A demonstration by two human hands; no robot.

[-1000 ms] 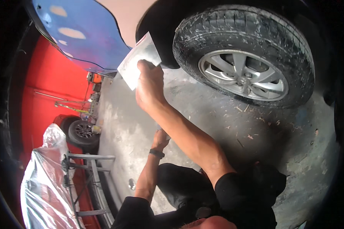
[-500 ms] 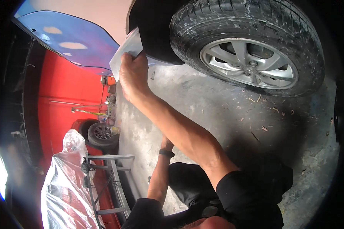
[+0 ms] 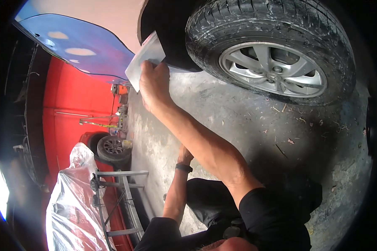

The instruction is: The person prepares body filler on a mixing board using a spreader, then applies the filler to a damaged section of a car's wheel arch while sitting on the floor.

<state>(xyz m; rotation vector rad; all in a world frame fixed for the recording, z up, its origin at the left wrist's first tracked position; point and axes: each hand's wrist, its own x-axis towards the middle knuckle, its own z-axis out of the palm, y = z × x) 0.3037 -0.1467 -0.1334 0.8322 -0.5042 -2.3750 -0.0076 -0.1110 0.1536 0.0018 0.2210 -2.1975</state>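
Note:
My right hand [image 3: 154, 85] grips a thin, flat, light grey spreader [image 3: 144, 58], thumb bent on its face. A little pink stuff shows along the spreader's upper edge. Right behind it is a car body, with a pale beige panel [image 3: 104, 14] and a blue-purple door [image 3: 77, 39] bearing several pale patches; whether the spreader touches it, I cannot tell. My left hand [image 3: 185, 154], with a dark band at its wrist, is lower down, mostly behind my right forearm. Its fingers are hidden.
A dusty tyre on a silver wheel [image 3: 276, 71] stands close on the right, beside the dark wheel arch [image 3: 161, 21]. Scraps lie on the concrete floor [image 3: 222, 113]. At left are a grey metal stand [image 3: 127, 194], plastic sheeting [image 3: 73, 201] and a red car's wheel [image 3: 113, 148].
My right hand has moved slightly to the right with the spreader, which now sits a bit farther over the dark wheel arch. My left arm has hardly moved.

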